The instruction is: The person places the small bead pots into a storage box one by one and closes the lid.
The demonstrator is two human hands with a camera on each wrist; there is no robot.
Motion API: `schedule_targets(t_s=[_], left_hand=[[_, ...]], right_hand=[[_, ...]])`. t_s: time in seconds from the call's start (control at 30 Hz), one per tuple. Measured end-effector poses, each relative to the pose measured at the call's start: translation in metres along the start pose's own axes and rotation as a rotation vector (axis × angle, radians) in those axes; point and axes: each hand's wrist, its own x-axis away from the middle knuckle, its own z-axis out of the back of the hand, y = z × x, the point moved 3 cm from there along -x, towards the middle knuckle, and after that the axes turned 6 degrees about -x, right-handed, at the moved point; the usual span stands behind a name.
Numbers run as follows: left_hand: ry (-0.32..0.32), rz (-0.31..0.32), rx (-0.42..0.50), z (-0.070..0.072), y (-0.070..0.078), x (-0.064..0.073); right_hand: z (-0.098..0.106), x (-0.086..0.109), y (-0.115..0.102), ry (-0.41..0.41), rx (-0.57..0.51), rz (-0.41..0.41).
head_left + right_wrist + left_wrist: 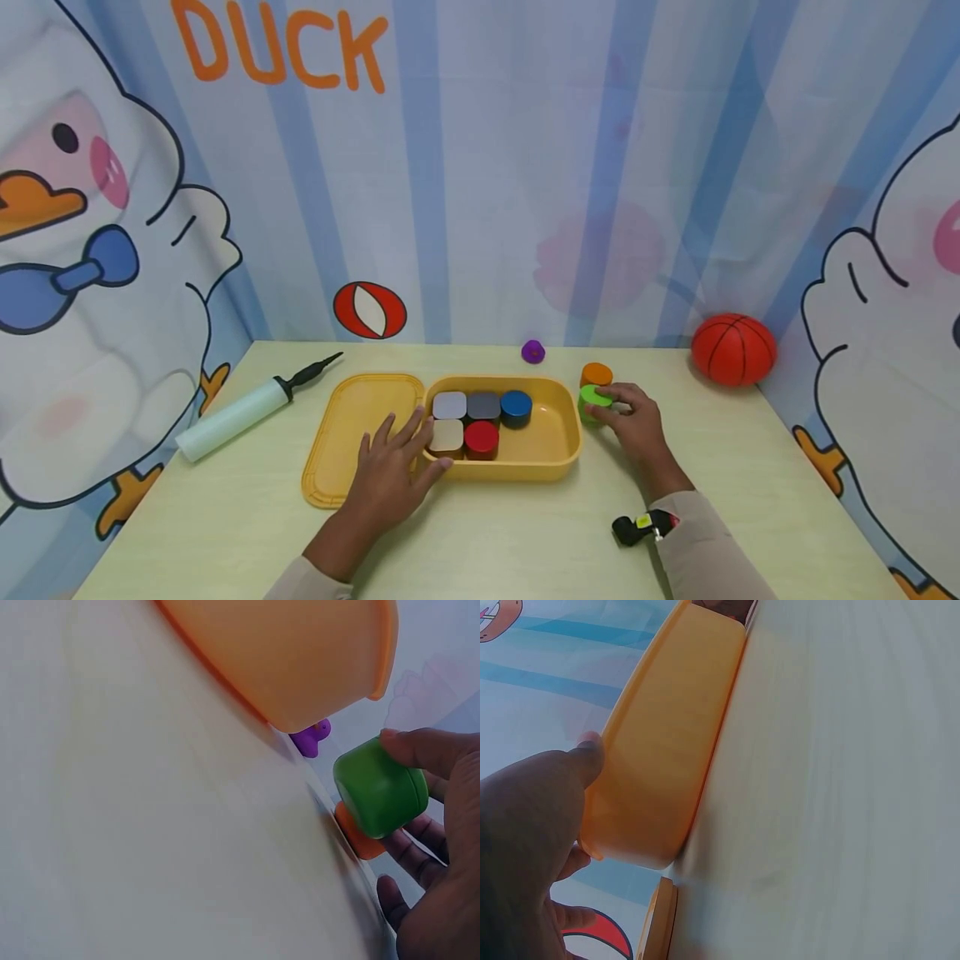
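Note:
A yellow plastic box [555,442] stands at the table's middle. Inside are several small tubs: a light grey one [450,405], a dark grey one [483,406], a blue one [516,408], a cream one [447,436] and a red one [482,439]. My left hand [393,475], fingers spread, rests against the box's near left corner, its thumb at the rim in the left wrist view. My right hand [636,425] pinches a green tub [379,787] between thumb and fingers, just right of the box. An orange tub [597,374] stands behind it.
A yellow lid [360,433] lies left of the box, beside a pale green pump [240,417]. A small purple toy duck [311,738] sits behind the box. A red ball [733,350] is at the back right. A black strapped device [643,527] is by my right sleeve.

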Motion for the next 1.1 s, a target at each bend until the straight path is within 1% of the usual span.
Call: schedule_targets(t_s=[0.3, 0.47, 0.6, 0.73, 0.83, 1.0, 1.1], left_hand=[[0.007, -0.007, -0.005, 0.002, 0.002, -0.001], [0.01, -0.006, -0.002, 0.003, 0.001, -0.001], [0.008, -0.008, -0.003, 0.004, 0.001, -0.001], [0.023, -0.007, -0.009, 0.007, 0.0, -0.001], [0.027, -0.003, -0.006, 0.007, 0.0, -0.002], [0.003, -0.012, 0.015, 0.005, 0.003, -0.001], [-0.003, -0.01, 0.014, 0.005, 0.0, 0.003]], right_hand=[[0.002, 0.002, -0.009, 0.055, -0.061, 0.059], [0.001, 0.0, -0.012, 0.087, -0.054, 0.086], [-0.001, -0.002, -0.013, 0.088, -0.062, 0.101], [-0.004, -0.005, -0.02, 0.076, -0.085, 0.132], [-0.004, -0.005, -0.024, 0.092, -0.098, 0.155], [0.002, 0.0, -0.027, 0.15, -0.096, 0.166], [0.0, 0.004, -0.031, 0.158, -0.103, 0.172]])
